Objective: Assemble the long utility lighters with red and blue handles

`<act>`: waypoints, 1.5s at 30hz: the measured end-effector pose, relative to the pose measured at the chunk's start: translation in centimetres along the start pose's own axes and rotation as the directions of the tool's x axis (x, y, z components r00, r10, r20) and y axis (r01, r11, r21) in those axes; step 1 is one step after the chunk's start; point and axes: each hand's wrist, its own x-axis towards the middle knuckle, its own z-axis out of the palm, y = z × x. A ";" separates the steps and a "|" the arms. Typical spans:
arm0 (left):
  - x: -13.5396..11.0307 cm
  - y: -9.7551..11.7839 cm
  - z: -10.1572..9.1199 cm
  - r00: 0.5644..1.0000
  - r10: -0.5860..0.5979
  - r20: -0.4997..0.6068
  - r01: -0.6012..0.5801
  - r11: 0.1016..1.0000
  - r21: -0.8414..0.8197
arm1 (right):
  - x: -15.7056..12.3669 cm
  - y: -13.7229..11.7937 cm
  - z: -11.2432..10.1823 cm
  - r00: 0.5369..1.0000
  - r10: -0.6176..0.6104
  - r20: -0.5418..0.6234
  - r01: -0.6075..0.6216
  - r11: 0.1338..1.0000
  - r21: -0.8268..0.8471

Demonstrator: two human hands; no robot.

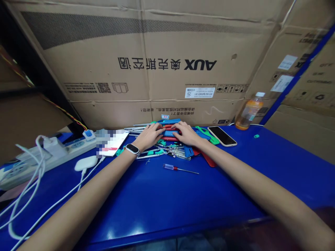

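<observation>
In my head view, my bare left hand and bare right hand face each other, fingers bent, around a stack of long red and blue pieces; fingertips meet its two ends, but I cannot tell whether either hand grips it or only rests there. Below and between my hands lies a loose heap of thin metal-shafted tools with clear handles, and nearer me than both hands, a screwdriver with a translucent purple and red handle lies apart on the glossy blue tabletop. Just right of my right hand are bright green plastic pieces, then a dark-screened phone in a pale case, and farther beyond, a clear white-capped bottle of orange drink. Left of my left hand sits a long white power strip.
</observation>
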 end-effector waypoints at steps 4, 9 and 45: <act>0.0 0.1 0.0 1.000 -0.012 0.003 0.012 0.999 0.050 | -0.6 -0.3 -0.6 0.995 0.066 -0.080 -0.062 0.997 0.055; -0.2 1.1 -0.7 0.995 -0.046 -0.090 0.045 0.999 -0.015 | -3.4 -0.9 -2.8 0.968 0.197 -0.157 -0.181 0.977 0.110; -9.9 6.6 -5.8 0.968 -0.067 0.242 0.157 0.914 -0.375 | -8.7 -7.9 -0.9 0.992 -0.013 0.122 -0.034 0.925 0.379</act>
